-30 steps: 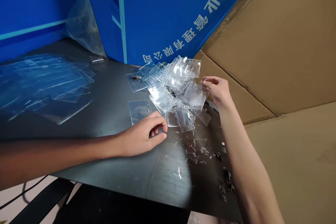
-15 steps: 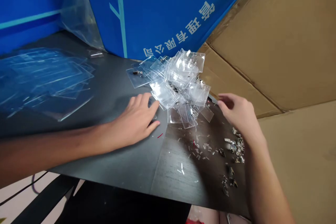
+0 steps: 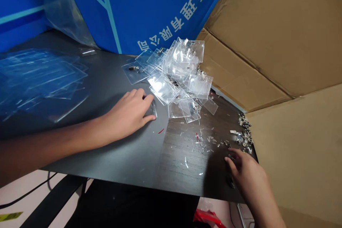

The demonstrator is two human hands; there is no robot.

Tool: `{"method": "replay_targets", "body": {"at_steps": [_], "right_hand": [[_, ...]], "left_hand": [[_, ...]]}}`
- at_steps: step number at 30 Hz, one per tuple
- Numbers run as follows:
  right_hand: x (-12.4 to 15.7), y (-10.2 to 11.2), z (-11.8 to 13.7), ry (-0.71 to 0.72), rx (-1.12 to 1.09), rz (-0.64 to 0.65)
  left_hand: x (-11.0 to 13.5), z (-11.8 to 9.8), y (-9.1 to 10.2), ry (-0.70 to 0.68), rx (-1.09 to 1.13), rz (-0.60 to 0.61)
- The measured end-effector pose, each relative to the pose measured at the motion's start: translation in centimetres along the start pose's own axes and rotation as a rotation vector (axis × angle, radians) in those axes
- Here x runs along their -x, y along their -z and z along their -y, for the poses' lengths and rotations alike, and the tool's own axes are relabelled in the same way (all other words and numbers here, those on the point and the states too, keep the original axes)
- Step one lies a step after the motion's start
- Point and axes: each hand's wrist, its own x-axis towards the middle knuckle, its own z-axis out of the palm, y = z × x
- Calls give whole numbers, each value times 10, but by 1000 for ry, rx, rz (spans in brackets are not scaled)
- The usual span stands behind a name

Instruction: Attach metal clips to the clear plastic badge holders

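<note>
A loose heap of clear plastic badge holders (image 3: 179, 74) with metal clips lies on the dark tabletop (image 3: 107, 149). My left hand (image 3: 128, 108) rests at the heap's lower left, its fingers curled over a single clear holder (image 3: 153, 109) flat on the table. My right hand (image 3: 244, 174) is low at the table's right side, fingertips among small metal clips (image 3: 230, 158), and I cannot see anything held. A larger cluster of metal clips (image 3: 244, 133) sits at the right edge. Small clear plastic scraps (image 3: 204, 144) are strewn below the heap.
A stack of flat clear plastic sheets (image 3: 40, 78) lies on the table's left side. Behind stand a blue printed board (image 3: 149, 10) and a crumpled plastic bag (image 3: 64, 14). Brown cardboard (image 3: 267, 60) borders the right. A red object (image 3: 207, 218) shows below the table.
My right hand has moved down and toward me, to the clips near the table's front right edge. My left hand has shifted slightly and stays over the single holder. The view has tilted slightly.
</note>
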Motion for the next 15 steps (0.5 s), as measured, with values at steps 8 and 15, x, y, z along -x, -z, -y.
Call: {"method": "replay_targets", "body": {"at_steps": [8,15], "right_hand": [[-26,21,31,-33,-331,-161],[-37,53,108,189,-661,-249]], "left_hand": [[0,-7,-4,-67,234,15],[-2,-22,1,-71,997,131]]}}
